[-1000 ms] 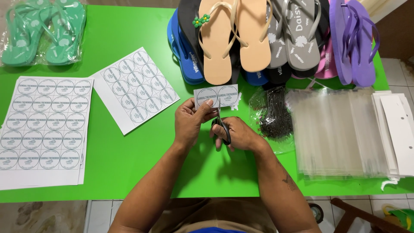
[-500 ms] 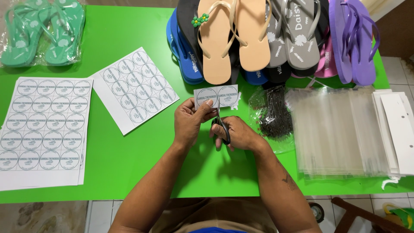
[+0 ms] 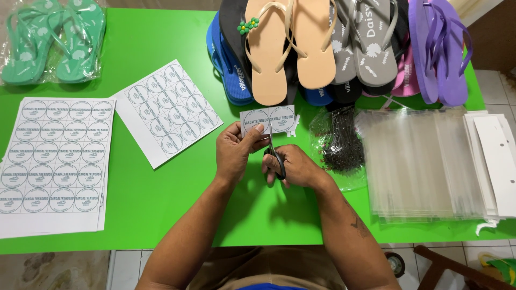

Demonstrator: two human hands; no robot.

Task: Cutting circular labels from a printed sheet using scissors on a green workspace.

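Observation:
My left hand (image 3: 235, 152) pinches a small white paper strip (image 3: 267, 120) printed with two round labels, held up over the green table (image 3: 161, 215). My right hand (image 3: 293, 166) grips black-handled scissors (image 3: 275, 156), whose blades point up into the strip between the two labels. Both hands meet near the middle of the table, just in front of the pile of flip-flops.
Sheets of round labels lie at the left (image 3: 54, 161) and centre-left (image 3: 169, 110). Green flip-flops in plastic (image 3: 51, 40) sit far left. A pile of coloured flip-flops (image 3: 333, 48) lines the far edge. A bag of black fasteners (image 3: 341, 145), clear bags (image 3: 422, 161) and white cards (image 3: 497, 161) lie right.

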